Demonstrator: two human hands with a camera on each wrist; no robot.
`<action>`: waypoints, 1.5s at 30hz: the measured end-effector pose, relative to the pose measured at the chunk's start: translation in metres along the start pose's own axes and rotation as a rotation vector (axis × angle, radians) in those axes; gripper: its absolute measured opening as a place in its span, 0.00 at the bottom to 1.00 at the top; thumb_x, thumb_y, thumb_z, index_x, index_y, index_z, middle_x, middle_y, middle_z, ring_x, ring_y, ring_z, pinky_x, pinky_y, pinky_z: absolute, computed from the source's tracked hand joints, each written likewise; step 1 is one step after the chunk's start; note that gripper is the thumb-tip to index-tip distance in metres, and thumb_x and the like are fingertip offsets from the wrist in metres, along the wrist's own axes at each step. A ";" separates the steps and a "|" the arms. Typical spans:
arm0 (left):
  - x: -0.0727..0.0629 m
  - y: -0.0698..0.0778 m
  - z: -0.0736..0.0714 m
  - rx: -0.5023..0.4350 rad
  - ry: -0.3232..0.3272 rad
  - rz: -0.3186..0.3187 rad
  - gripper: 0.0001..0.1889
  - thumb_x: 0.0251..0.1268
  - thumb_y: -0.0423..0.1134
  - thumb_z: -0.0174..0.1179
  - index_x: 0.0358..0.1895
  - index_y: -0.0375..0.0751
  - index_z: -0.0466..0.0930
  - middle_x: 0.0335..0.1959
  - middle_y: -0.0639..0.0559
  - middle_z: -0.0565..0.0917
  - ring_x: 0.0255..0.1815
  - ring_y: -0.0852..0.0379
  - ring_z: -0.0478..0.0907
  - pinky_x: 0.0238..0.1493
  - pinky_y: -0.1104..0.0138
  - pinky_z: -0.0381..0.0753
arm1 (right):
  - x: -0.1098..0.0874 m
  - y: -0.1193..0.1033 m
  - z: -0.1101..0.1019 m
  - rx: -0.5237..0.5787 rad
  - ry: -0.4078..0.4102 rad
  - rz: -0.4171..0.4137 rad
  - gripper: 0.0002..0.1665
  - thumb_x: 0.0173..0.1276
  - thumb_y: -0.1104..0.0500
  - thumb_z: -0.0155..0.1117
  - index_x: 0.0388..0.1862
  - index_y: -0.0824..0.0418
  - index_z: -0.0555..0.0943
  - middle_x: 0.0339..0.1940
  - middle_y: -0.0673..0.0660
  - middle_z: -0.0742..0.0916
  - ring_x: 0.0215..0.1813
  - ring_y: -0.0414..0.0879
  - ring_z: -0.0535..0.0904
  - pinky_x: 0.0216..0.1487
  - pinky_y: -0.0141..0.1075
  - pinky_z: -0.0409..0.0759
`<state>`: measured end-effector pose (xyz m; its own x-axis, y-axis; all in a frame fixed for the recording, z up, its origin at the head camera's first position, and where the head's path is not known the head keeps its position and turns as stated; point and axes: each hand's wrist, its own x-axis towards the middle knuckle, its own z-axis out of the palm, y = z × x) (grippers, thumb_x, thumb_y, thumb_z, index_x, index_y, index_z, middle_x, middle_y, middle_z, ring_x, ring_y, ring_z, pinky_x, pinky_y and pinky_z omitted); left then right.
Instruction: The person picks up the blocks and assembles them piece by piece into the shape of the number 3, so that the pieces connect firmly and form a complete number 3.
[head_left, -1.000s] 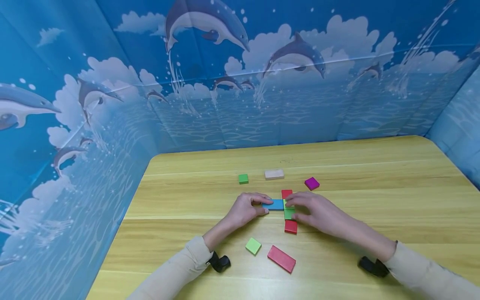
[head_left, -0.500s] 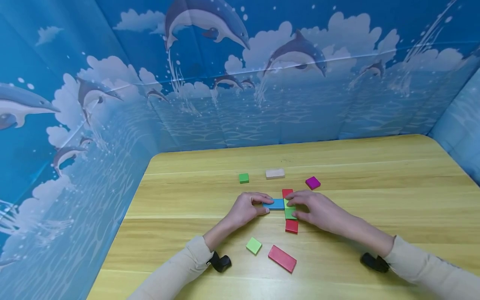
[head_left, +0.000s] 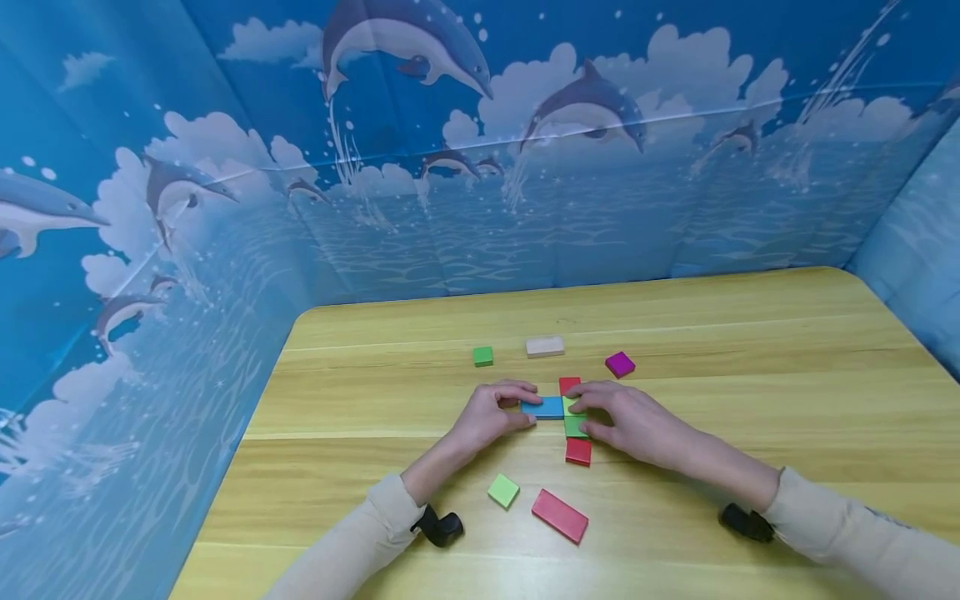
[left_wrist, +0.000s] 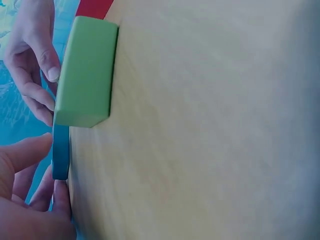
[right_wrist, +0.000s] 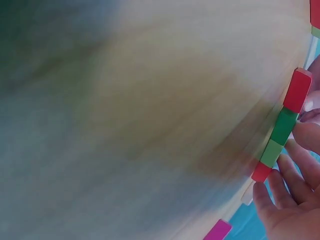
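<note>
A flat blue block (head_left: pixel 546 407) lies on the table, its left end pinched between the thumb and fingers of my left hand (head_left: pixel 486 417). Its right end meets an upright row: a red block (head_left: pixel 569 385) at the far end, then a light green block (head_left: pixel 569 406), a green block (head_left: pixel 575 427) and a nearer red block (head_left: pixel 578 452). My right hand (head_left: pixel 637 421) holds the row's middle from the right, index finger on the light green block, thumb on the green block. Fingers hide parts of both. In the right wrist view the fingertips touch the row's side.
Behind the row lie a green block (head_left: pixel 483 357), a pale wooden block (head_left: pixel 544 347) and a purple block (head_left: pixel 620 364). Nearer me are a light green block (head_left: pixel 503 491) and a long pinkish-red block (head_left: pixel 560 516). A dolphin-print curtain (head_left: pixel 495 225) stands behind the table.
Both hands keep their places on the blue and green blocks. The whole head view shifts slightly; the blocks look the same relative to each other.
</note>
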<state>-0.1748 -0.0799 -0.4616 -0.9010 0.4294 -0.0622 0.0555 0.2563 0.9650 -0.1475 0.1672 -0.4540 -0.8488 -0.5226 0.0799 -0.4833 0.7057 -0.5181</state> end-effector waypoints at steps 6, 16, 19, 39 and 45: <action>-0.002 -0.013 -0.004 0.083 0.063 0.038 0.11 0.60 0.28 0.67 0.44 0.41 0.89 0.53 0.54 0.82 0.58 0.55 0.75 0.57 0.61 0.77 | -0.001 -0.002 0.000 -0.016 0.003 -0.015 0.17 0.64 0.58 0.71 0.53 0.55 0.85 0.62 0.53 0.80 0.64 0.55 0.74 0.61 0.54 0.73; -0.024 -0.006 -0.014 0.174 -0.025 0.170 0.11 0.62 0.32 0.67 0.47 0.43 0.88 0.52 0.58 0.83 0.58 0.61 0.75 0.60 0.55 0.72 | 0.000 -0.002 -0.001 -0.047 0.000 -0.029 0.17 0.64 0.58 0.71 0.52 0.56 0.85 0.61 0.54 0.80 0.64 0.56 0.74 0.60 0.54 0.75; -0.031 -0.001 -0.013 0.195 -0.104 0.182 0.12 0.63 0.34 0.67 0.49 0.44 0.87 0.53 0.62 0.82 0.60 0.62 0.73 0.64 0.52 0.68 | 0.000 -0.002 -0.002 -0.045 0.001 -0.026 0.17 0.64 0.58 0.71 0.52 0.56 0.85 0.61 0.54 0.80 0.64 0.56 0.74 0.60 0.53 0.75; -0.057 -0.003 0.008 0.402 -0.475 0.234 0.18 0.56 0.45 0.74 0.51 0.53 0.86 0.47 0.71 0.81 0.53 0.72 0.73 0.58 0.72 0.71 | 0.001 -0.003 -0.001 -0.010 -0.009 -0.004 0.16 0.65 0.58 0.70 0.52 0.56 0.85 0.61 0.52 0.80 0.64 0.54 0.74 0.61 0.53 0.74; -0.057 -0.006 0.010 0.488 -0.501 0.299 0.17 0.55 0.45 0.74 0.50 0.52 0.86 0.46 0.70 0.81 0.52 0.72 0.73 0.57 0.73 0.71 | 0.000 -0.002 0.000 -0.011 -0.011 0.005 0.16 0.65 0.58 0.71 0.52 0.55 0.85 0.61 0.52 0.80 0.64 0.54 0.74 0.61 0.54 0.74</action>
<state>-0.1198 -0.0967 -0.4661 -0.5211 0.8527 -0.0365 0.5554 0.3712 0.7442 -0.1468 0.1657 -0.4532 -0.8487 -0.5245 0.0677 -0.4816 0.7136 -0.5087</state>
